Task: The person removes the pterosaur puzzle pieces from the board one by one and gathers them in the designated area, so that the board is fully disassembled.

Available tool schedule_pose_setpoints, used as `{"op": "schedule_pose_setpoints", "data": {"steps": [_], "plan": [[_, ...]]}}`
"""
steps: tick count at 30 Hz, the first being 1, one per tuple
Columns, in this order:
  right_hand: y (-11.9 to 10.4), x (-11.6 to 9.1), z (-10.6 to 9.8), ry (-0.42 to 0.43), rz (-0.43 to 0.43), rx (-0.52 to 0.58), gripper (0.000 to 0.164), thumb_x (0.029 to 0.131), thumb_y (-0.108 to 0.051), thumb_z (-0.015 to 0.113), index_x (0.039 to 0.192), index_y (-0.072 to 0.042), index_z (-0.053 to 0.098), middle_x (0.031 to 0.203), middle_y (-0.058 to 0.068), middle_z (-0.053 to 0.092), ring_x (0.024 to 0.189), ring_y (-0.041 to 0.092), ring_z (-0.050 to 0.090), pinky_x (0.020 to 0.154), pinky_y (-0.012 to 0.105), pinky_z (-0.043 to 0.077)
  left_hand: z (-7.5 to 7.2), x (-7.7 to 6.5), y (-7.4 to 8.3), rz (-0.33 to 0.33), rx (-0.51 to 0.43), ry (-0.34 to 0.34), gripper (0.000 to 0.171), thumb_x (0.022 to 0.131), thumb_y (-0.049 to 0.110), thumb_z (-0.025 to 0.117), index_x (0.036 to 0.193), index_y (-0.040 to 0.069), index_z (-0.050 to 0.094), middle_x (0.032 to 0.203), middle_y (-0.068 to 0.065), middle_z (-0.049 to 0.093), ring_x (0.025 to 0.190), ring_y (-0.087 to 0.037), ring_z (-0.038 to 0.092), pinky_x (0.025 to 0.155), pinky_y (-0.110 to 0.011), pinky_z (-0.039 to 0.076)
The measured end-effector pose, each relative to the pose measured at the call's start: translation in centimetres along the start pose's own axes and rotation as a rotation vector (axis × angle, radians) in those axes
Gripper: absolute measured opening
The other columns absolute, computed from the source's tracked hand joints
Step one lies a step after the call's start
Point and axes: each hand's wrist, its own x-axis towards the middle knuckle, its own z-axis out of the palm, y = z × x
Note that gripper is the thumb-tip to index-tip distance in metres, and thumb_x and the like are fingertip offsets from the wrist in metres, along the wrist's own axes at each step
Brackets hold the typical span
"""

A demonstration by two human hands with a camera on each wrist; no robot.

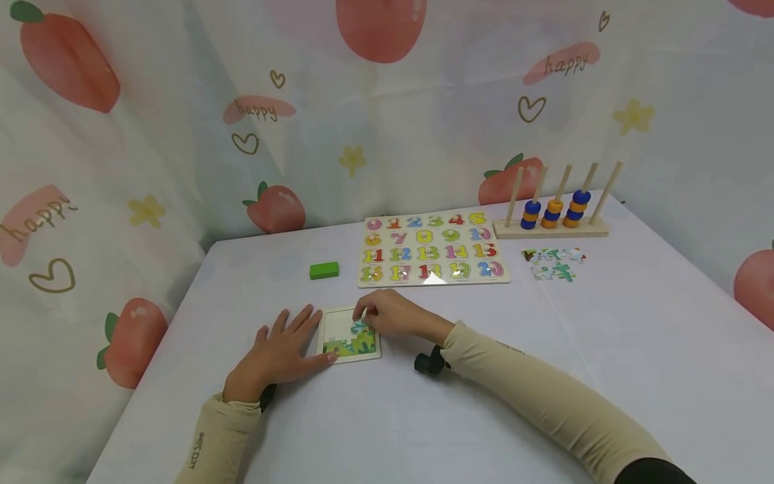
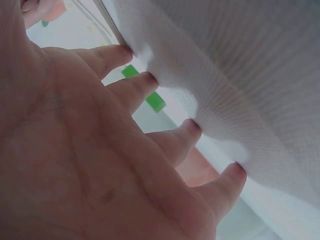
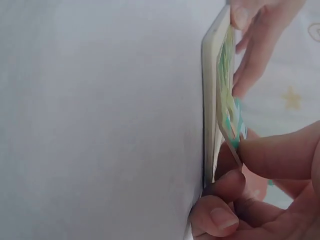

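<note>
A small wooden jigsaw tray (image 1: pixel 357 359) lies on the table, its lower part filled with green puzzle pieces (image 1: pixel 347 347). My left hand (image 1: pixel 275 353) rests at the tray's left side, fingers spread on the table and thumb on the lower left corner. In the left wrist view, the left hand's fingertips touch white cloth. At the tray's right edge my right hand (image 1: pixel 396 314) pinches a blue-green puzzle piece (image 1: pixel 359 327). The right wrist view shows that puzzle piece (image 3: pixel 235 132) tilted up from the tray (image 3: pixel 208 100), under the thumb (image 3: pixel 280 157); fingers partly hide its far end.
Behind the tray lie a green block (image 1: pixel 324 270) and a number puzzle board (image 1: pixel 434 283). A wooden bead stand (image 1: pixel 550 232) with blue and orange rings stands at the back right. Loose puzzle pieces (image 1: pixel 553 262) lie before it. A printed curtain (image 1: pixel 399 121) hangs behind the table.
</note>
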Motion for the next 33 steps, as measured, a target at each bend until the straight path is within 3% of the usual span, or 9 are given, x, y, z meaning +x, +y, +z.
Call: {"op": "schedule_pose_setpoints", "data": {"steps": [8,22,33], "plan": [[-0.11,0.04,0.23,0.037,0.068,0.041,0.021,0.103,0.003,0.061,0.107,-0.004,0.081,0.096,0.001,0.073,0.080,0.011,0.056,0.070,0.024,0.046,0.04,-0.06,-0.08,0.002,-0.004,0.003,0.095,0.097,0.065,0.067,0.169,0.012,0.034,0.176,-0.013,0.024,0.157,-0.054,0.015,0.117,-0.080,0.016],[-0.20,0.34,0.15,0.060,0.092,0.000,0.016,0.101,0.002,0.067,0.099,-0.003,0.082,0.098,0.001,0.077,0.086,0.012,0.062,0.079,0.026,0.053,0.02,-0.15,-0.13,0.013,-0.017,0.008,0.095,0.098,0.065,0.067,0.169,0.012,0.033,0.176,-0.013,0.023,0.157,-0.054,0.015,0.117,-0.080,0.016],[-0.49,0.48,0.42,0.086,0.118,0.023,0.016,0.098,0.005,0.067,0.095,-0.001,0.081,0.092,0.003,0.076,0.081,0.012,0.063,0.072,0.024,0.052,-0.06,-0.01,-0.08,0.005,-0.006,-0.004,0.096,0.098,0.066,0.066,0.170,0.012,0.032,0.176,-0.013,0.023,0.158,-0.055,0.014,0.117,-0.081,0.015]]}}
